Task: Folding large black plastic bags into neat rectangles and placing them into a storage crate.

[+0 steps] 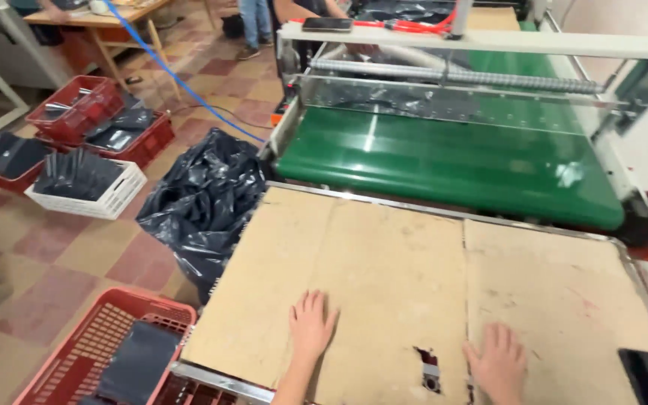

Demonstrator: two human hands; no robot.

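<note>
Two bare hands lie flat, fingers spread and holding nothing, on a cardboard-covered worktable (384,262) in the lower half of the frame: the left hand (310,324) at lower centre, the right hand (498,361) further toward the lower right. Between them, near the bottom edge, a small torn hole (429,369) shows metal beneath the cardboard. Beyond the table, across the upper right, runs a green conveyor belt (444,161) under a clear guard. A stuffed black plastic bag (204,202) sits on the tiled floor left of the table. A red crate (106,345) with dark pouches occupies the lower left corner; more crates (84,150) stand at upper left.
</note>
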